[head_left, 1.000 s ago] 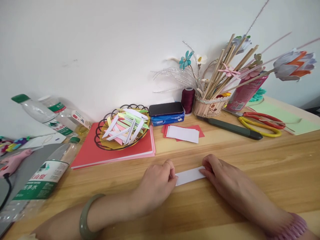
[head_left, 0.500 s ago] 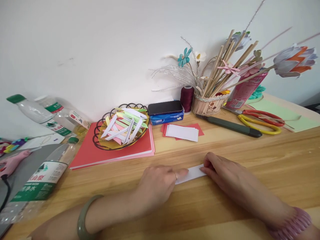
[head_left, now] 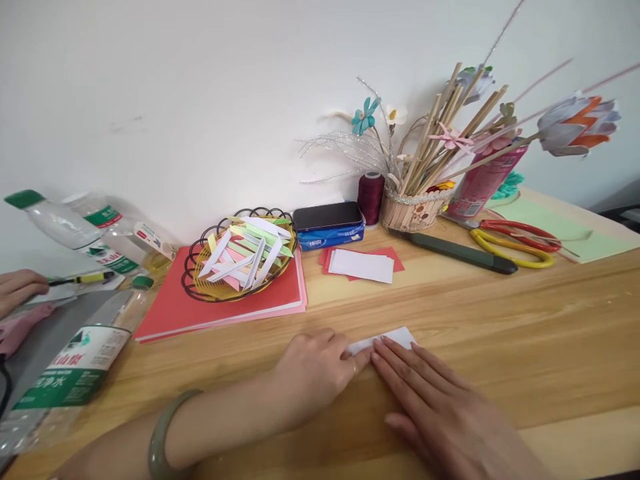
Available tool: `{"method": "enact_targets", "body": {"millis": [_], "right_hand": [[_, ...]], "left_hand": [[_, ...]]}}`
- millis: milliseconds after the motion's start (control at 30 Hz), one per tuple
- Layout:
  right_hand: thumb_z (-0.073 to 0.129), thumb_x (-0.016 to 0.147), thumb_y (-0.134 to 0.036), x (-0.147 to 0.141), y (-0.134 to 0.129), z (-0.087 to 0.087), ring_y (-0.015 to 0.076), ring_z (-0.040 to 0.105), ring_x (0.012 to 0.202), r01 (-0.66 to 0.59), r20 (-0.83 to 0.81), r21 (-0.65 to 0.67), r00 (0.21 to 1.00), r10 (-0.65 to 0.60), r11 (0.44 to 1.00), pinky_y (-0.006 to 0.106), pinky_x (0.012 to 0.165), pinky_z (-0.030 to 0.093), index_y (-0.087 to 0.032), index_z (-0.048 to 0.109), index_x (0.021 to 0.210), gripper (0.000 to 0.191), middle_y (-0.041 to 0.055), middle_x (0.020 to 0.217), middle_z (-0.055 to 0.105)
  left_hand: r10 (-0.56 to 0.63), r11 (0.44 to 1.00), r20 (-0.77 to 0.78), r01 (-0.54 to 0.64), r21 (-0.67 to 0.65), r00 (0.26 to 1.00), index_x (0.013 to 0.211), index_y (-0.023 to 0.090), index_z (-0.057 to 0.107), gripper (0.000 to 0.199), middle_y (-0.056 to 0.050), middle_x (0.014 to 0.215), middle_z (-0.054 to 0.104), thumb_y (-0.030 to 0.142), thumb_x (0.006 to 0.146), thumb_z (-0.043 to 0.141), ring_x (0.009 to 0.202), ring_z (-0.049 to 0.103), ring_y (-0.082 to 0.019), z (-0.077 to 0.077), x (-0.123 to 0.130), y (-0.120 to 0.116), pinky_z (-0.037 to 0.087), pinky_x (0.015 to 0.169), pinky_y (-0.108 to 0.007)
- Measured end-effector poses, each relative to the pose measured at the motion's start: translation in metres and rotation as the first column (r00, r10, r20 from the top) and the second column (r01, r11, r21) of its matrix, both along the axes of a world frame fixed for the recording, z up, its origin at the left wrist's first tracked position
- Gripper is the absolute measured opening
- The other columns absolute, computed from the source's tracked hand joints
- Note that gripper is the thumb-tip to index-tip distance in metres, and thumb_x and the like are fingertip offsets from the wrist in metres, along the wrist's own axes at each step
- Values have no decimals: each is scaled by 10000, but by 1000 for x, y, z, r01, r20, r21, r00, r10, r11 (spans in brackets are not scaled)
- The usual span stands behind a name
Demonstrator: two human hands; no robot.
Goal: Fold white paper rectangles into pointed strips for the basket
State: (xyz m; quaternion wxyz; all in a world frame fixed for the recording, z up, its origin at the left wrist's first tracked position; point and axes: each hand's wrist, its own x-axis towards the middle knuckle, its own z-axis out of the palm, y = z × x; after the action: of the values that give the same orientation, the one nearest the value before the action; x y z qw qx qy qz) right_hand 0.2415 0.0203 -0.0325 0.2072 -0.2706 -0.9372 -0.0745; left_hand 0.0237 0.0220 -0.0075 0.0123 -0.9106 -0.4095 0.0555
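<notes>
A small white paper strip [head_left: 400,335] lies on the wooden table, partly covered by both hands. My left hand [head_left: 317,373] presses on its left end with the index finger stretched out and the other fingers curled. Across the strip's lower edge, my right hand [head_left: 430,400] lies flat, fingers extended and touching the paper. Beyond them, a stack of white paper pieces [head_left: 361,265] rests on red paper pieces [head_left: 399,259].
Behind stand a basket of folded strips [head_left: 240,257] on red sheets [head_left: 170,293], a phone [head_left: 327,215], a thread spool [head_left: 371,199], a knife [head_left: 460,253] and scissors [head_left: 520,247]. At left are bottles [head_left: 75,367] and another person's hand [head_left: 20,290] near a yellow-black tool [head_left: 90,277].
My right hand has gone from pinching the strip's right end to lying flat across it. Another person's hand and the yellow-black tool have appeared at the left.
</notes>
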Motion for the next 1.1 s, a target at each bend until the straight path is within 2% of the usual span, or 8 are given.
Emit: {"method": "enact_targets", "body": {"millis": [167,400,567,633,767,867,933,1100], "right_hand": [[473,893,-326,2,-4,-7,262,462,1216,-4,109,18,994,2,1000,428,947,460,-70,364,1368,550,119,1357,455],[452,900,-348,28,2,-5,243,487,1194,45,73,-26,996,-43,999,443,1005,384,-143,312,1408,565,94,1352,474],[423,896,-395,30,4,0,215,494,1188,65,79,102,994,-73,993,409,1116,121,-151,414,1350,515,52,1316,519],[432,890,-399,29,5,-1,220,467,1211,74,95,127,992,-87,989,405,1117,72,-138,442,1326,509,51,1315,520],[460,876,-412,30,5,-5,246,436,1235,78,103,141,990,-93,987,447,1101,93,-136,483,1288,495,57,1317,521],[473,865,-453,30,6,-7,251,442,1226,85,106,148,989,-101,985,451,1100,80,-147,499,1274,511,49,1314,528],[476,861,-465,30,6,-7,253,442,1225,102,109,143,987,-118,984,456,1100,75,-158,496,1277,518,39,1312,531],[455,877,-394,31,5,-7,259,458,1215,133,62,132,988,-142,982,465,1105,64,-183,513,1263,443,34,1288,552]], "left_hand": [[-53,998,-64,55,40,997,1283,169,461,423,-58,852,619,143,864,513,738,585,-200,2,1,-6,445,501,-254],[-31,972,-195,75,223,980,1274,61,484,447,-72,729,586,123,834,525,607,547,-181,4,1,-30,381,404,-255],[74,910,-171,3,415,983,1201,52,554,400,-24,609,522,184,823,563,512,482,-150,1,2,-49,308,358,-232],[79,894,-161,1,449,984,1167,39,571,379,-23,611,523,171,812,572,514,475,-144,1,3,-50,308,364,-229],[-41,894,-48,58,444,998,1053,58,608,245,-42,692,536,139,837,524,589,511,-151,3,7,-34,356,414,-244],[-116,934,22,101,343,993,1252,142,476,353,-27,751,531,178,901,466,676,529,-163,4,13,-15,399,471,-249],[-127,953,1,121,278,992,1280,184,440,350,-37,814,534,211,931,437,742,530,-180,4,18,-4,407,489,-254],[-231,935,-39,232,268,972,1203,99,493,287,-61,858,537,174,941,402,804,508,-196,5,21,1,403,520,-282]]}}
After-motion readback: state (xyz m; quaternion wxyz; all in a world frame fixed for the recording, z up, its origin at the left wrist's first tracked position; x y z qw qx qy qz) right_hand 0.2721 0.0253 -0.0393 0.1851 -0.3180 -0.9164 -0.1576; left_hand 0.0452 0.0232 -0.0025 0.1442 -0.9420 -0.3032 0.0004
